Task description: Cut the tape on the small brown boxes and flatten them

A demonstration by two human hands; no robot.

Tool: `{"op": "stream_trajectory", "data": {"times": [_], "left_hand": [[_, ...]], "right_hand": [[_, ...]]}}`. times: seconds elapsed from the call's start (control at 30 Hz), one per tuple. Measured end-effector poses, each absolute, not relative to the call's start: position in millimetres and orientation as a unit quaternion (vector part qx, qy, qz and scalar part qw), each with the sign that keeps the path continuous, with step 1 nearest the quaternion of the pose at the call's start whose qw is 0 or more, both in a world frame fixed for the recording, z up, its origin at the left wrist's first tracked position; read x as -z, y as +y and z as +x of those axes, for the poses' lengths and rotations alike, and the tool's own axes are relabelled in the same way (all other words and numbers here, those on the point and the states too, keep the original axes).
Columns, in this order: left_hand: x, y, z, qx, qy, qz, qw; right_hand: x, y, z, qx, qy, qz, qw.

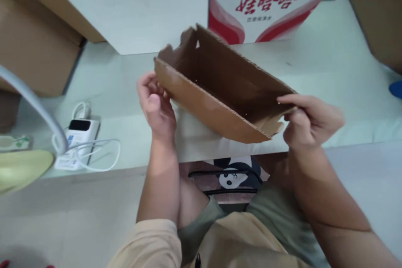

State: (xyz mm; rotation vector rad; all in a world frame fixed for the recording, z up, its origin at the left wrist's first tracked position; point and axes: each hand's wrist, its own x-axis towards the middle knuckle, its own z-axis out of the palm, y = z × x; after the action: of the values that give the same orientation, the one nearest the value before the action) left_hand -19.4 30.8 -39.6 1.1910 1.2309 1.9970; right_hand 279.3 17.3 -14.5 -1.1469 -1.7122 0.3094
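Observation:
A brown cardboard box [216, 100] with an open top is held tilted over the light tabletop [113, 104]. Its inside faces me and shows nothing lying in it, and the cut edges look ragged at the far left corner. My left hand [155, 104] grips the box's left end, its fingers partly hidden behind the cardboard. At the right end my right hand [309, 119] pinches the wall near the corner, index finger along the edge and thumb beneath.
At the back stands a white carton [260, 4] with red print, beside a large white panel [141, 4]. Brown cardboard boxes [37, 42] are at left. A white power bank [80, 134] with cables lies near a lamp [25, 167]. A blue object [396, 89] sits far right.

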Motion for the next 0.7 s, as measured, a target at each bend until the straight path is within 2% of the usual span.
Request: {"op": "stream_trajectory", "data": {"times": [0.1,0.17,0.37,0.57,0.7], "left_hand": [[34.4,36.3,-8.7,-0.717,0.487,0.439,0.237],[31.6,41.1,-0.9,-0.706,0.485,0.464,0.226],[26.2,47.3,23.2,-0.693,0.443,0.513,0.246],[12.0,30.1,35.4,-0.720,0.408,0.503,0.251],[19.5,23.3,30.2,-0.710,0.478,0.473,0.209]], "right_hand": [[6.0,27.8,278.3,-0.057,-0.713,-0.471,0.517],[5.3,32.7,281.5,-0.053,-0.719,-0.482,0.498],[22.7,34.8,298.8,-0.139,-0.726,-0.482,0.470],[41.3,30.6,301.2,-0.208,-0.674,-0.460,0.539],[40.4,30.1,292.0,-0.265,-0.650,-0.460,0.544]]}}
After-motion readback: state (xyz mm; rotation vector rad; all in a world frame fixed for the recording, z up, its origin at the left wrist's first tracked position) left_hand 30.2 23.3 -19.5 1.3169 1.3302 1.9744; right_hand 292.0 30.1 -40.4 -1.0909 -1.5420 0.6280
